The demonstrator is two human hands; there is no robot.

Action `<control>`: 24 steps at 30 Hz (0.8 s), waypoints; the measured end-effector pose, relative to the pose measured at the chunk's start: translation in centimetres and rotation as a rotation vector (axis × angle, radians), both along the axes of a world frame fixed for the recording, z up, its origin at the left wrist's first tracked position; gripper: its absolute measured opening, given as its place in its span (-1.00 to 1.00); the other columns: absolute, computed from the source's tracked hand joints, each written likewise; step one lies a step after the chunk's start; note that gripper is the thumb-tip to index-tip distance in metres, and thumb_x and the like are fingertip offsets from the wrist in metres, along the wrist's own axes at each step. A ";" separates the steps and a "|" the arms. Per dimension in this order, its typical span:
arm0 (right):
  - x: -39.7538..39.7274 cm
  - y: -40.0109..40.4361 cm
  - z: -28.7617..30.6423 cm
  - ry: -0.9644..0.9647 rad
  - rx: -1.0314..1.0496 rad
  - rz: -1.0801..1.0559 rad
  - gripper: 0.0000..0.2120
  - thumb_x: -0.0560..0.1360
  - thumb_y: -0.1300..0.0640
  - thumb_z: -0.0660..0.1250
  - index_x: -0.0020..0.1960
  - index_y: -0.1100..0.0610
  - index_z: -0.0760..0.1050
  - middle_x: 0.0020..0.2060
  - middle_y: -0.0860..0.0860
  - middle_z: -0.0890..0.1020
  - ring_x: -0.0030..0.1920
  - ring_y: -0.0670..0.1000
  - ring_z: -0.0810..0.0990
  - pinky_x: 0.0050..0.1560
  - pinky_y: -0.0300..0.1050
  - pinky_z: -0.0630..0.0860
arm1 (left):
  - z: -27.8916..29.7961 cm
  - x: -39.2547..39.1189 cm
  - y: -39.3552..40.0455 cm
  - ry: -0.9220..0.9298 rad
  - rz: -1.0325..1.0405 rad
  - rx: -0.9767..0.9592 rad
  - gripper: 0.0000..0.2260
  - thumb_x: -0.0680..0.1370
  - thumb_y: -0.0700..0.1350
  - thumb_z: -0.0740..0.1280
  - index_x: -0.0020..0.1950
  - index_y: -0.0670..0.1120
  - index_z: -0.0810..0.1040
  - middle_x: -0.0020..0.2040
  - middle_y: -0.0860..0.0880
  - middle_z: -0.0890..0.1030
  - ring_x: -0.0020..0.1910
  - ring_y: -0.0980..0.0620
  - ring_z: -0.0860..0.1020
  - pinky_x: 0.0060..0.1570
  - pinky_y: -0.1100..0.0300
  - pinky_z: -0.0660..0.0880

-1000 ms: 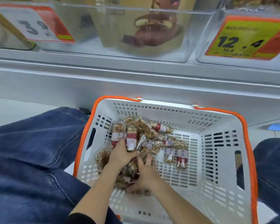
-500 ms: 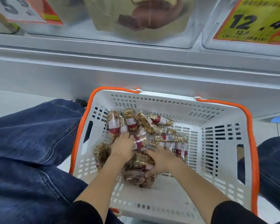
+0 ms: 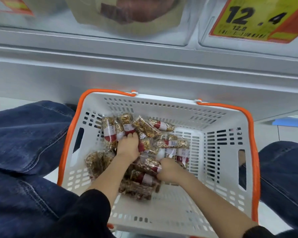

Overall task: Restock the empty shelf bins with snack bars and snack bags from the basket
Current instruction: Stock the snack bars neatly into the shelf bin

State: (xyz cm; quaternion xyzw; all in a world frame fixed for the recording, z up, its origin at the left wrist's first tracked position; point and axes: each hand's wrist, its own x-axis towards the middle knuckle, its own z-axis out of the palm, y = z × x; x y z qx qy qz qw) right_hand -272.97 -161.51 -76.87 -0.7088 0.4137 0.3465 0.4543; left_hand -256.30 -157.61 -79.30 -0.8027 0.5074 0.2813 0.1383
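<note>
Gathering step: both hands are down in the white slotted plastic basket with orange rim (image 3: pixel 230 169), the left hand (image 3: pixel 127 148) curled around clear-wrapped nut snack bars with red-and-white labels (image 3: pixel 172 143) at the heap's left, the right hand (image 3: pixel 169 170) pinching 1 bar at its near edge. Next move, I judge, calls for lifting the handfuls clear without spilling, up to the clear plastic shelf bins (image 3: pixel 193 36) behind the yellow 12.4 price tag (image 3: pixel 253 18).

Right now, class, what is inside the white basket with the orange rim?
Inside the basket: a heap of wrapped snack bars, with the left hand and right hand gripping some. Whatever lies beneath the heap is covered.
</note>
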 end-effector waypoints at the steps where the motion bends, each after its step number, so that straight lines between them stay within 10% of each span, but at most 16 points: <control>1: -0.5 -0.8 1.1 0.014 0.001 0.021 -0.79 0.43 0.22 0.34 0.06 0.22 0.49 -0.10 0.11 0.54 -0.07 0.09 0.58 -0.26 -0.15 0.46 | 0.6 0.1 -0.3 -0.005 -0.015 0.018 -0.49 0.41 -0.05 0.44 0.26 -0.16 0.34 0.17 -0.14 0.50 0.16 -0.15 0.49 0.07 0.06 0.46; 11: -7.3 -10.8 23.5 -0.256 -0.240 0.140 -0.50 0.44 0.03 0.42 0.35 -0.07 0.38 0.20 -0.19 0.50 0.06 -0.17 0.52 0.09 -0.31 0.44 | 21.2 -0.8 -5.6 0.211 -0.389 -0.056 -0.57 0.32 0.04 0.50 0.06 -0.07 0.44 -0.12 0.03 0.55 -0.12 0.02 0.49 -0.22 0.17 0.42; 17: -14.1 -14.7 40.6 -0.668 -0.702 -0.248 -0.55 0.11 -0.46 0.44 -0.07 -0.33 0.57 -0.13 -0.22 0.68 -0.07 -0.33 0.60 -0.16 -0.58 0.43 | 40.1 -3.7 -8.1 0.130 -0.554 -0.514 -0.68 0.27 -0.02 0.51 -0.23 -0.01 0.36 -0.32 0.02 0.48 -0.34 0.08 0.42 -0.34 0.11 0.35; 21: -16.6 -19.4 43.3 -0.917 -0.893 -0.554 -0.80 0.40 0.16 0.48 0.00 -0.03 0.61 -0.16 -0.03 0.70 -0.15 -0.10 0.64 -0.13 -0.30 0.56 | 45.4 -6.9 -14.1 0.103 -0.589 -0.650 -0.69 0.29 -0.03 0.50 -0.14 -0.11 0.44 -0.31 0.03 0.50 -0.33 0.15 0.47 -0.34 0.17 0.42; 24: -15.5 -21.3 42.3 -0.775 -1.071 -0.520 -0.78 0.41 0.22 0.46 0.04 0.10 0.55 -0.12 0.11 0.63 -0.15 0.03 0.53 -0.21 -0.19 0.48 | 45.9 -8.3 -19.3 0.013 -0.624 -0.643 -0.70 0.30 -0.01 0.49 -0.18 -0.07 0.41 -0.27 0.03 0.48 -0.28 0.05 0.49 -0.39 0.15 0.38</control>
